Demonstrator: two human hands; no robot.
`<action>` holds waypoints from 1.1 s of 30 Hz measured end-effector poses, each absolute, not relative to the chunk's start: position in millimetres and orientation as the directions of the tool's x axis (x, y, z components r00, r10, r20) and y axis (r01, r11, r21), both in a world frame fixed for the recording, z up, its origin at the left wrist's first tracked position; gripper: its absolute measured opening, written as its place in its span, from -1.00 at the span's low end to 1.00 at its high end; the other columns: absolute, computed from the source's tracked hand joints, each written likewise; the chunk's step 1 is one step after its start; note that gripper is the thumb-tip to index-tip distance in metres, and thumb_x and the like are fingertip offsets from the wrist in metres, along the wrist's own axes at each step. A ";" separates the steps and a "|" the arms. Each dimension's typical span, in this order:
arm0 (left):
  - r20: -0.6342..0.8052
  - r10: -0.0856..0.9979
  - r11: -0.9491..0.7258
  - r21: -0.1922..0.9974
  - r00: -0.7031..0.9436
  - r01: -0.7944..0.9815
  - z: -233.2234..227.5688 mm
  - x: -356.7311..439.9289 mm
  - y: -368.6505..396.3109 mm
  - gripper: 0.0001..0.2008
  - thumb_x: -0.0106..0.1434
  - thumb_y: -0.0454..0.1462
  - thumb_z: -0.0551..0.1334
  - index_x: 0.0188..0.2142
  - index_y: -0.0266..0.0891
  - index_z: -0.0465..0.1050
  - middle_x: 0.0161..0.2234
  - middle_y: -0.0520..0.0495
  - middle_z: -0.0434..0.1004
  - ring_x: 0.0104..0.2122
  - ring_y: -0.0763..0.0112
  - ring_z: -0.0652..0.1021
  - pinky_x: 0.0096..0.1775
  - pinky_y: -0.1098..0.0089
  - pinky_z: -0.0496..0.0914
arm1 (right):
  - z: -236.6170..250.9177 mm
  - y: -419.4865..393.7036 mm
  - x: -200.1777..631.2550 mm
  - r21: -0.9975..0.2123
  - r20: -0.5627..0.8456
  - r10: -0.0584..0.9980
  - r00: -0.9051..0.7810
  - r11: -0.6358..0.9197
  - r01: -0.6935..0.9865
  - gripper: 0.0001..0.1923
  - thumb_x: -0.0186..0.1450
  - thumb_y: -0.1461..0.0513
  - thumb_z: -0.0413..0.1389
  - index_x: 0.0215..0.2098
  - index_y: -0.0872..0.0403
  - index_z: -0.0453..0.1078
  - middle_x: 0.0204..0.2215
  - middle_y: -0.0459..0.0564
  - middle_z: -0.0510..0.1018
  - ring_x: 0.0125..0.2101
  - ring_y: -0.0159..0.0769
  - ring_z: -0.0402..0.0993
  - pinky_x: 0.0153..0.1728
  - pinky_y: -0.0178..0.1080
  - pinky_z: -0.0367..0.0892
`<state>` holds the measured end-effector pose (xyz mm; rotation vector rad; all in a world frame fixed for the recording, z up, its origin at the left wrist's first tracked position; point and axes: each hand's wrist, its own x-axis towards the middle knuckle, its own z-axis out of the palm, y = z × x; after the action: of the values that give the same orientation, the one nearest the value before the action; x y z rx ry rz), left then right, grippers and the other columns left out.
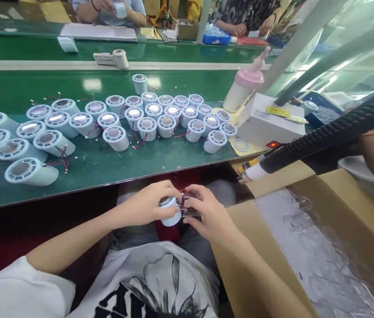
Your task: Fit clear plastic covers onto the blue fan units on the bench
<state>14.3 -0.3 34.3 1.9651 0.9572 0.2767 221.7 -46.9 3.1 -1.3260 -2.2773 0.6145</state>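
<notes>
Green bench [90, 165] spans the upper frame, bearing pale cylinders [116, 140]. Lower centre, the left hand [155, 201] clamps its fingers on a light-blue cylinder [170, 220], axis near upright; just right, the right hand [211, 216] grips a clear part [188, 211].

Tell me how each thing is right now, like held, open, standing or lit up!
Left hand: closed around a pale blue cylinder.
Right hand: gripping a clear plastic piece.
Bench cylinders: standing, many with wires showing.
Pink-topped bottle: standing, top on.
Red light: lit.
Cardboard box: open, clear plastic parts inside.
</notes>
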 end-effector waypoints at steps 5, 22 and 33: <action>-0.107 0.744 -0.294 0.834 0.659 0.468 19.7 16.1 -7.8 -0.79 0.20 -0.21 0.20 -0.16 -0.17 0.46 -0.25 -0.02 0.37 -0.28 0.39 0.44 -0.24 0.41 0.32 | 0.6 -49.8 221.6 -0.490 0.208 0.908 -0.363 0.418 0.765 -0.74 0.13 0.29 0.27 -0.19 0.00 0.45 0.05 0.11 0.36 -0.03 -0.06 0.37 -0.12 -0.05 0.44; 0.014 0.799 -0.309 0.868 0.602 0.390 -7.2 12.8 -6.4 -0.34 -0.10 -0.02 0.44 0.02 -0.06 0.42 -0.12 -0.10 0.29 -0.07 0.20 0.40 -0.03 0.21 0.36 | 4.7 -53.2 219.6 -0.888 0.074 0.976 -0.204 0.158 0.433 -0.74 0.31 0.20 0.05 -0.51 0.06 0.41 -0.21 0.06 0.49 -0.21 -0.25 0.47 -0.26 -0.26 0.40; -0.159 0.696 0.095 0.987 0.700 0.130 -8.7 17.9 -11.5 -0.33 0.02 -0.24 0.41 0.12 -0.14 0.28 0.10 -0.17 0.37 0.01 0.21 0.48 -0.04 0.25 0.46 | 4.0 -51.1 229.9 -0.996 -0.080 0.996 -0.042 -0.078 0.032 -0.76 0.15 0.10 0.24 -0.61 0.04 0.49 -0.27 0.04 0.61 -0.24 -0.16 0.54 -0.32 -0.18 0.49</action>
<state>17.9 -11.5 -8.7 1.4412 0.7308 0.4798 229.9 -51.1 4.0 -1.2695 -1.2258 1.2855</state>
